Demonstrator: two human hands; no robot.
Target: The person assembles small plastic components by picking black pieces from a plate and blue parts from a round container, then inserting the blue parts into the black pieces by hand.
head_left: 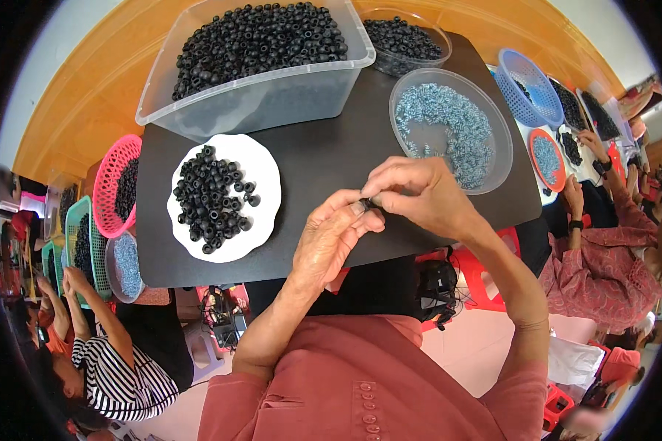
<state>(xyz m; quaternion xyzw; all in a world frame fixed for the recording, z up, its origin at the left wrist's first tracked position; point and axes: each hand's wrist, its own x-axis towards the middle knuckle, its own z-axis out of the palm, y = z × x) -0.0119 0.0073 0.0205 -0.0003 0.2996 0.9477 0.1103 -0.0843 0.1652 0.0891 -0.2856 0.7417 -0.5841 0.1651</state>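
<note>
My left hand [332, 237] pinches a small black hollow part [365, 203] between thumb and fingers, above the table's near edge. My right hand [418, 192] meets it there, its thumb and forefinger closed at the top of the same part. Whether the right fingers also grip a smaller piece is hidden. Left of my hands, a white scalloped plate [261, 213] bears a heap of similar black ring-shaped parts [212, 192]. Just beyond my right hand stands a round clear tub [502, 140] with many small bluish translucent pieces [449, 117].
A large clear bin [272, 99] full of black parts and a round clear bowl [404, 65] of them stand at the dark table's [324, 143] back. Pink [110, 176] and green [77, 235] baskets sit left. People work at both sides, with a blue basket [526, 88] at right.
</note>
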